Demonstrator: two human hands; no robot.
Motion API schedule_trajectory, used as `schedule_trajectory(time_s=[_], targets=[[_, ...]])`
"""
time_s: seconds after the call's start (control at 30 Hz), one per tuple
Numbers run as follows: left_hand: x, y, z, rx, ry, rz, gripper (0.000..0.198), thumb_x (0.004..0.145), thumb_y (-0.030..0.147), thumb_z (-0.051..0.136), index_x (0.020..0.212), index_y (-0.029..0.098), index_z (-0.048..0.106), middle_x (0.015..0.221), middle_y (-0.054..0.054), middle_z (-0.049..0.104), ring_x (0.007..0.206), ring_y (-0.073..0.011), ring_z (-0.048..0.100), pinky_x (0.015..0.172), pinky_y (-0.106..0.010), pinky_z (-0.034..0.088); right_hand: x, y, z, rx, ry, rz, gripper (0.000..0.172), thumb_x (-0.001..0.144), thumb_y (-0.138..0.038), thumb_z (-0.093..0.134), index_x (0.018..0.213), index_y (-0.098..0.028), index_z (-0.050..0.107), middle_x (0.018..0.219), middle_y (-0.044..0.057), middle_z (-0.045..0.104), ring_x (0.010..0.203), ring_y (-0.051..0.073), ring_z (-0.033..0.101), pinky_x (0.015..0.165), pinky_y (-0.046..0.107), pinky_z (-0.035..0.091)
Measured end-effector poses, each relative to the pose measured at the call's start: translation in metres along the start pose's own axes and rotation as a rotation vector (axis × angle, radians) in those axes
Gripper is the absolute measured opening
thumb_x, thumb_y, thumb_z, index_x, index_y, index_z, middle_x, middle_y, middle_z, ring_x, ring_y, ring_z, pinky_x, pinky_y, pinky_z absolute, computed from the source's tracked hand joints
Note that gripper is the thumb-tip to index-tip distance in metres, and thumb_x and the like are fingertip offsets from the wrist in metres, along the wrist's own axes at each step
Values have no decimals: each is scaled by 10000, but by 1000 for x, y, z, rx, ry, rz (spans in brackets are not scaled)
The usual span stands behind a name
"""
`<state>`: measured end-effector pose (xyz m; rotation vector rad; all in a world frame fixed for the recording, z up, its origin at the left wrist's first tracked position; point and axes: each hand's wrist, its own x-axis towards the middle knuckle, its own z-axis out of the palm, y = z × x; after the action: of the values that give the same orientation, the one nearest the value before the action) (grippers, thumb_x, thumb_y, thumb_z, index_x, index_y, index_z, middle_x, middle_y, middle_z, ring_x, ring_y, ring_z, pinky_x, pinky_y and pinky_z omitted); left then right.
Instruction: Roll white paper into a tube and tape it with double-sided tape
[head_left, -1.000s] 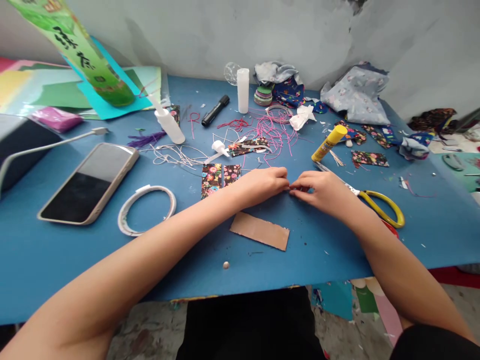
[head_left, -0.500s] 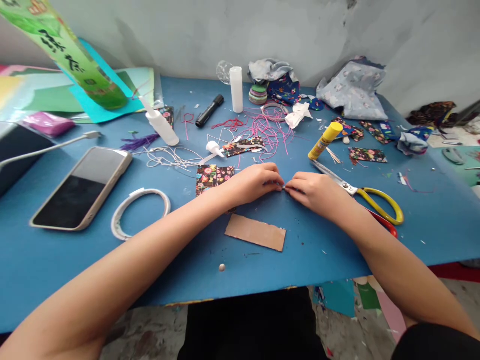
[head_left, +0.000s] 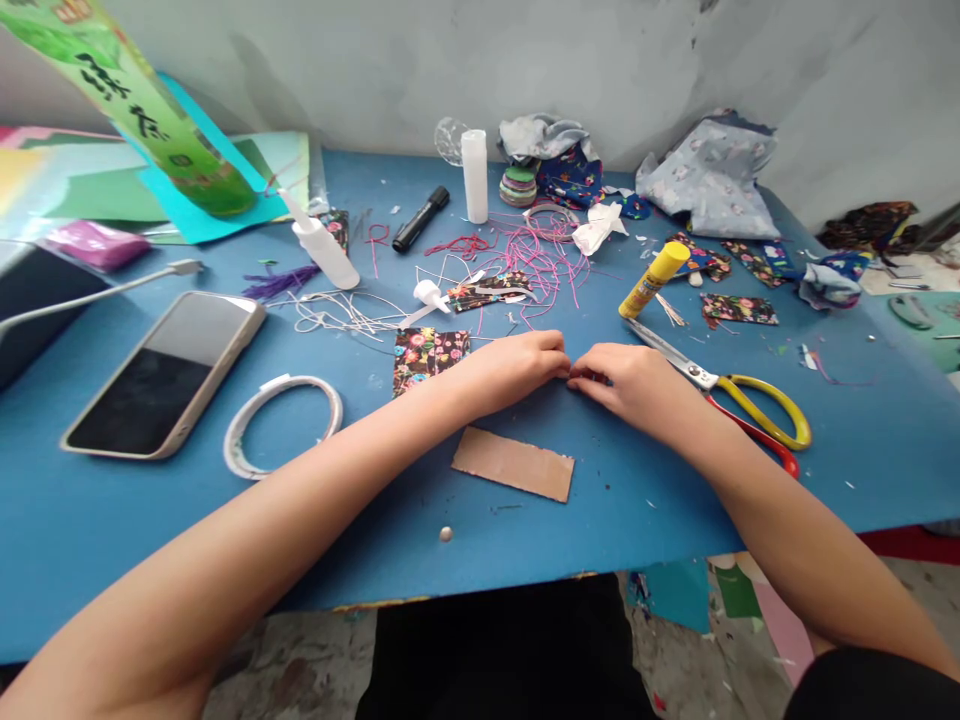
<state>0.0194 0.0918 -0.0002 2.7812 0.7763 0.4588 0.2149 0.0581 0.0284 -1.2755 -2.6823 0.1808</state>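
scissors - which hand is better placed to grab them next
Right, probably. The right hand rests beside the scissors, blades just past its knuckles; the left hand sits farther away.

— Both arms in frame? What do they show?

— Bare forearms enter from the bottom corners and converge at mid-frame. The left hand [head_left: 517, 366] lies knuckles up, fingers curled under, wrist low.

— And the other?

— The right hand [head_left: 634, 382] mirrors it, palm down, fingers bunched toward the left. The fingertips of the two hands meet, touching or all but touching.

— Are they pinching anything?

— The fingers are closed in a pinch on both sides; what lies between the tips is too small to tell.

— Elbows?

— Out of frame. The left forearm runs long and slants from lower left; the right comes in steeper from lower right.
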Motion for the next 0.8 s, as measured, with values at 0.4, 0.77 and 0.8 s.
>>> schedule_trajectory(time_s=[0.4,0.77,0.8], targets=[[-2,-5,3,-200,82,13,194,915,225,537,971,116,688,907,-77,619,807,-159,615,752,-271,491,1,5,2,65,-57,-1,173,923,-223,500,924,-138,650,903,85,667,800,191,612,720,287,446],[-4,-6,7,-191,120,40,259,949,257,468,911,142,698,882,-67,611,769,-146,601,715,-263,476,2,5,-5,165,-72,46,96,869,-222,594,866,-157,665,847,56,673,759,172,601,707,273,438],[-4,-7,7,-194,122,42,267,952,262,462,910,144,698,881,-67,610,766,-144,600,714,-261,475,2,5,-5,159,-73,33,115,886,-219,565,868,-159,662,865,60,672,775,174,602,723,277,440]])
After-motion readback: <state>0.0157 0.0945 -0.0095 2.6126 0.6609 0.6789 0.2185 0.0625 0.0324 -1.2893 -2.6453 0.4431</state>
